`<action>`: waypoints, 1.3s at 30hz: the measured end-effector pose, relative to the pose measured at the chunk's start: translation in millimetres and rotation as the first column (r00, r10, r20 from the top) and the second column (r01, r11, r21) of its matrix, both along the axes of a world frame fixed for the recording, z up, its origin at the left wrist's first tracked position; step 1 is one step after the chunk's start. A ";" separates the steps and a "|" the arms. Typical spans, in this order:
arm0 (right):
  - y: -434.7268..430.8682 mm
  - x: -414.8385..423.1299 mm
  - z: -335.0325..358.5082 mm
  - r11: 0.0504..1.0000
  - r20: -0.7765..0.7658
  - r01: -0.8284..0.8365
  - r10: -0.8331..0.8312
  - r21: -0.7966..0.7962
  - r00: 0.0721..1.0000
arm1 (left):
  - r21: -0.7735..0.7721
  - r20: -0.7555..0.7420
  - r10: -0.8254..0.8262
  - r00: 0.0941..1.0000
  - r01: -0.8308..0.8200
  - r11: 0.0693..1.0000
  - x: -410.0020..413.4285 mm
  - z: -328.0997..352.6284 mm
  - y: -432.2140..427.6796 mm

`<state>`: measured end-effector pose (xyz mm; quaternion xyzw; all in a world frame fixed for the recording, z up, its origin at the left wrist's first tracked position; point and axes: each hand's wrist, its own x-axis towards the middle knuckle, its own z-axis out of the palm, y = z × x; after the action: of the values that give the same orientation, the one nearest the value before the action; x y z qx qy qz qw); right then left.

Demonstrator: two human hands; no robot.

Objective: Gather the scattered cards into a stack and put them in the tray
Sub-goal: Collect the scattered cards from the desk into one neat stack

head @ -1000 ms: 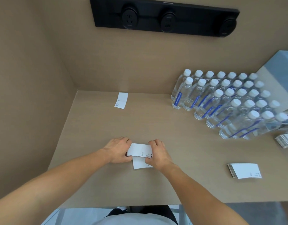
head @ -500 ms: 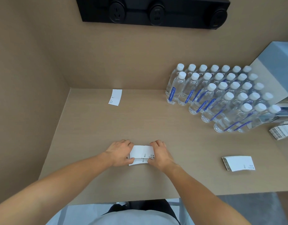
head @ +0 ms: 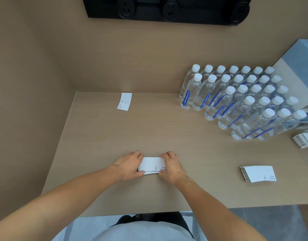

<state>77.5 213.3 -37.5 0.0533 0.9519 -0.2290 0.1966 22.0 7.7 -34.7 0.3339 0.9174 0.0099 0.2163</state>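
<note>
Got my left hand (head: 128,165) and right hand (head: 172,166) curled against the short ends of a small card stack (head: 152,165) on the counter (head: 167,129) near me — thin, light, slippery paper, so I'd pinch the ends, since the top cards probably slide easily

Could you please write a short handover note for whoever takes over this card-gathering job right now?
Left hand and right hand: each closed on one end of the small card stack on the desk, squaring it.
Single card lies alone, far left.
Second stack lies near right; a third pile sits at the right edge.
No tray clearly visible.
Left: collect the card, merge stacks, tray them.
</note>
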 end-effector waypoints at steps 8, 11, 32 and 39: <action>-0.7 -6.1 2.6 1.000 0.037 -0.012 0.012 -0.019 0.999 | -0.026 0.026 0.011 1.000 -0.010 1.000 -1.9 -0.7 4.3; -1.7 -10.3 4.4 0.999 0.074 -0.035 0.035 0.001 0.997 | -0.020 0.047 0.003 0.999 -0.002 1.000 -4.1 0.1 4.0; -62.3 -124.2 24.8 0.983 0.009 -0.078 0.078 0.167 0.997 | -0.022 -0.086 0.023 0.996 -0.025 0.999 -139.4 33.0 -45.8; -88.3 -183.9 29.1 0.983 -0.006 -0.101 0.103 0.151 0.995 | -0.052 -0.122 0.025 0.992 -0.032 0.998 -196.2 38.1 -51.6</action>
<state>-106.4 125.0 -8.4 0.0177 0.9692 -0.1466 0.1969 -174.2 -43.9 3.5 0.3149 0.9334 -0.0319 0.1691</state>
